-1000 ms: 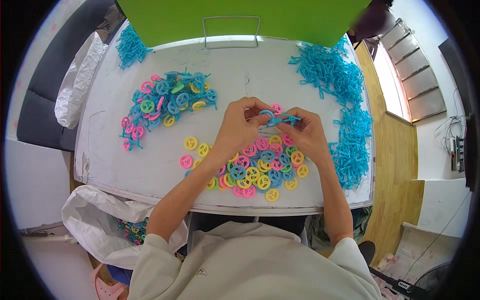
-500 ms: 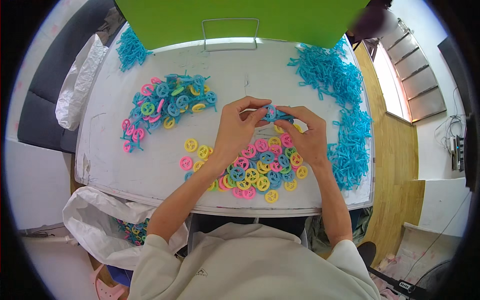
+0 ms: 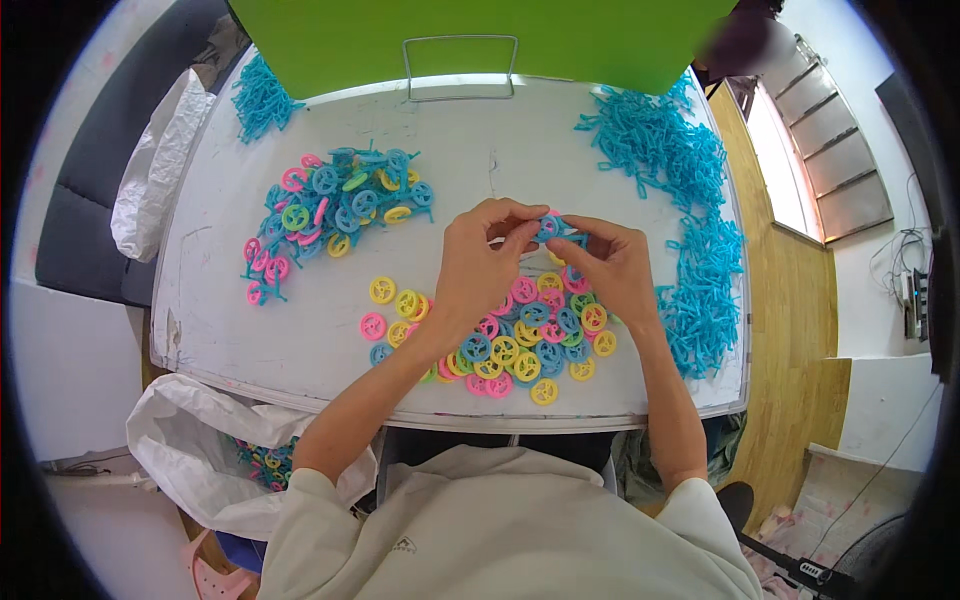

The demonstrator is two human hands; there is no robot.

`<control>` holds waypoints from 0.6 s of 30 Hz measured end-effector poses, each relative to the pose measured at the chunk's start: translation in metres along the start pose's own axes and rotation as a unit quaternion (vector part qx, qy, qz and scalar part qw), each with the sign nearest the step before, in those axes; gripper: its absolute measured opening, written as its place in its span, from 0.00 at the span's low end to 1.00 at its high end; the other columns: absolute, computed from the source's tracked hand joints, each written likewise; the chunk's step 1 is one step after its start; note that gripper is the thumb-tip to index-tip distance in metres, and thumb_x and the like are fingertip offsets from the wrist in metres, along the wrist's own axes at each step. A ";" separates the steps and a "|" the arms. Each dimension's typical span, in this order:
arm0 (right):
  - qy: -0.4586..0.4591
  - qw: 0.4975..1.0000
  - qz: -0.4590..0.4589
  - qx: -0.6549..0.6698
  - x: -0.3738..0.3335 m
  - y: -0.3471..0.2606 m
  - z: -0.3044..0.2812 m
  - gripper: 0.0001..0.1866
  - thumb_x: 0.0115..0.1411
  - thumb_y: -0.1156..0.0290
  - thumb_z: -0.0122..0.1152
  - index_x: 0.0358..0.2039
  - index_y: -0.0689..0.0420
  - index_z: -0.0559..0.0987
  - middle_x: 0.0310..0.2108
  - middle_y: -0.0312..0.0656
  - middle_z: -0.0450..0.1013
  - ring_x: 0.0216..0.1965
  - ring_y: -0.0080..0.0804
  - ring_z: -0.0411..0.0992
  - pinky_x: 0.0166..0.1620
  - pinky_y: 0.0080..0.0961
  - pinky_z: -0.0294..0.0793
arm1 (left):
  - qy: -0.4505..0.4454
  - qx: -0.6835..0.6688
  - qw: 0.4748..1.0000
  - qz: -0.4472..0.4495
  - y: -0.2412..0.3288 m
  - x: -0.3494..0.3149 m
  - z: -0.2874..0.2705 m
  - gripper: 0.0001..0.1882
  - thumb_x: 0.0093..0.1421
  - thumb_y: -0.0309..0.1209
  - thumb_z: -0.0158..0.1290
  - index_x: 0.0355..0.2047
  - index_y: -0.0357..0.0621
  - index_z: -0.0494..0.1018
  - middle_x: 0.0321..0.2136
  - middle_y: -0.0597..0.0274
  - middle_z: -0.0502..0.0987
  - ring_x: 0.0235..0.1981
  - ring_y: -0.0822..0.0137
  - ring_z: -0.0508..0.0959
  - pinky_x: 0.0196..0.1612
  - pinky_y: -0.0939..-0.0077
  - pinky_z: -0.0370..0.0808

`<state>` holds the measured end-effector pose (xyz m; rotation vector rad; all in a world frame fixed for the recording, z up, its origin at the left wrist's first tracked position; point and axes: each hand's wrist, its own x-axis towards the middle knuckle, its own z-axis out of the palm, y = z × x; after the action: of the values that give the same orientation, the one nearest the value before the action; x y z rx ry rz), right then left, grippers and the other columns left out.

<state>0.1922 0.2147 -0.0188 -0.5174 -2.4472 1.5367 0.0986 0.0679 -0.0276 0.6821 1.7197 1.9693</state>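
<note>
Above the middle of the white table (image 3: 240, 350), my left hand (image 3: 472, 262) pinches a small blue plastic wheel (image 3: 547, 229) between thumb and fingertips. A pink bit shows at the wheel's upper edge. Touching the wheel from the other side, my right hand (image 3: 618, 262) is closed on a thin blue plastic stick (image 3: 576, 240), partly hidden by its fingers. Whether stick and wheel are joined, I cannot tell. Beneath my hands and wrists spreads a heap of loose pink, yellow, blue and green wheels (image 3: 504, 351).
Wheels with blue sticks attached form a pile (image 3: 345, 205) at the left. Loose blue sticks (image 3: 665, 145) line the right side, with a smaller heap (image 3: 262, 100) at far left. A green panel (image 3: 570, 45) borders the back. An open white sack (image 3: 180, 425) hangs near the front left.
Both hands have stayed close together, shifting only slightly. My right fingers have changed their hold, and more of the blue stick shows between the hands.
</note>
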 end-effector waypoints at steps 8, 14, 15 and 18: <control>-0.009 0.986 0.047 0.158 0.003 0.010 0.007 0.16 0.55 0.72 0.65 0.43 0.67 0.78 0.21 0.36 0.75 0.22 0.15 0.69 0.23 0.13 0.64 | 0.004 -0.033 0.999 -0.042 0.007 -0.001 -0.003 0.09 0.60 0.20 0.50 0.41 0.31 0.75 0.33 0.54 0.79 0.35 0.69 0.79 0.41 0.77 0.79; -0.005 0.991 0.055 0.119 0.003 0.011 0.009 0.17 0.55 0.71 0.65 0.43 0.68 0.78 0.22 0.37 0.75 0.22 0.15 0.69 0.23 0.13 0.64 | 0.016 0.052 0.998 0.005 -0.004 -0.005 0.000 0.10 0.60 0.20 0.49 0.41 0.31 0.75 0.32 0.55 0.79 0.35 0.70 0.79 0.41 0.78 0.79; -0.005 0.991 0.056 0.119 0.003 0.014 0.010 0.17 0.55 0.71 0.65 0.43 0.68 0.78 0.22 0.37 0.75 0.22 0.15 0.69 0.23 0.13 0.64 | 0.024 0.070 0.997 0.016 -0.006 -0.005 0.000 0.10 0.60 0.20 0.49 0.41 0.31 0.75 0.32 0.55 0.79 0.35 0.70 0.79 0.40 0.78 0.79; 0.015 0.994 0.032 0.103 0.001 0.016 0.011 0.16 0.54 0.72 0.66 0.42 0.67 0.79 0.22 0.36 0.75 0.21 0.15 0.68 0.23 0.13 0.64 | 0.016 0.053 0.998 -0.020 -0.002 -0.003 0.000 0.10 0.60 0.20 0.49 0.42 0.31 0.74 0.33 0.55 0.79 0.35 0.69 0.80 0.40 0.78 0.79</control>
<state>0.1898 0.2122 -0.0381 -0.5792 -2.2364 1.7670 0.1011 0.0663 -0.0297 0.6502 1.8530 1.8820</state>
